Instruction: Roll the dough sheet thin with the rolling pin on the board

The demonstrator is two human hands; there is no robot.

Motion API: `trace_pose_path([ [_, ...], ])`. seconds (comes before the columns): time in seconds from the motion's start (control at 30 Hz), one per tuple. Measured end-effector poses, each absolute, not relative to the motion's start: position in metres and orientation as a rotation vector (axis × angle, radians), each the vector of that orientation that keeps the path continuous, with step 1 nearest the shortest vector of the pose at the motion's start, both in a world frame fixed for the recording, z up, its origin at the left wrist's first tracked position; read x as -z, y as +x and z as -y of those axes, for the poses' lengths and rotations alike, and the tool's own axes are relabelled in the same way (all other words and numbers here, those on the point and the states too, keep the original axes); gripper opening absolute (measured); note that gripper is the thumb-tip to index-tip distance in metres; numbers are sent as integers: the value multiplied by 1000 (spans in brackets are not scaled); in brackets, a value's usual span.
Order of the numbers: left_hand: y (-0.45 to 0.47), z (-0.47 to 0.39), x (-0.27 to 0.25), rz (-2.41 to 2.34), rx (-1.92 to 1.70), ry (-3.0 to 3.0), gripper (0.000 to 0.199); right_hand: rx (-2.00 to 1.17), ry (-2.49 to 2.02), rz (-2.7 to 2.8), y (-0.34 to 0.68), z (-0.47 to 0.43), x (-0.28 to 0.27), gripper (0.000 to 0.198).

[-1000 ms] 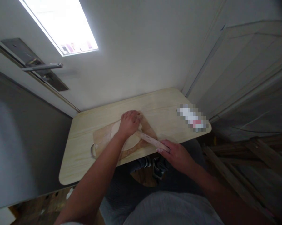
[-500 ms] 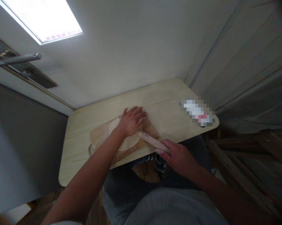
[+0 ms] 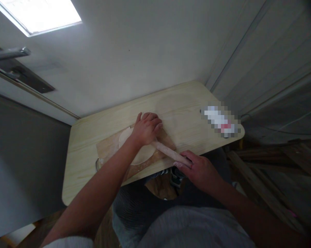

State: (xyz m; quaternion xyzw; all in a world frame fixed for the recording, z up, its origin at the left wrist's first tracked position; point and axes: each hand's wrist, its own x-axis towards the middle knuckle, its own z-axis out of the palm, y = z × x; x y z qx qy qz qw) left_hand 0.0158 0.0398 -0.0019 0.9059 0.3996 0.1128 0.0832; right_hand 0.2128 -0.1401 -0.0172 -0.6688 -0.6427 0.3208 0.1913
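A thin round sheet of pale dough [image 3: 145, 153] lies on a small wooden cutting board [image 3: 107, 144], partly covered by my left forearm. My right hand [image 3: 200, 170] is closed around the near end of a light wooden rolling pin [image 3: 170, 151], which slants up and left over the dough. Over the pin's other end sits my left hand [image 3: 147, 129], its fingers curled down and the thumb sticking out. That end of the pin is hidden beneath the palm. Traces of flour show on the fingers of both hands.
The board rests on a narrow pale wooden table [image 3: 181, 103] pushed against a white door [image 3: 145, 51] with a metal handle [image 3: 9, 53]. A blurred-out object [image 3: 219, 120] lies at the table's right end. Wooden planks [image 3: 258, 179] are stacked on the floor to the right.
My left hand's fingers, more spread before, have curled in over the pin. The pin has shifted slightly. The camera view has tilted a little.
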Motion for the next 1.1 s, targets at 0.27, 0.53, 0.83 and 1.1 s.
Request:
trace_pose_path([
  [0.27,27,-44,1,-1241,-337,2775,40,-835,-1950,1811,218,140,19,36],
  [0.53,45,-55,-2,-1312,-311,2786,48,-671,-2094,1809,227,139,23,48],
  [0.83,58,-63,4,-1335,-388,2839,44,-713,-2093,1806,235,135,25,46],
  [1.1,36,-44,1,-1351,-437,2760,40,-816,-1999,1836,217,149,10,43],
])
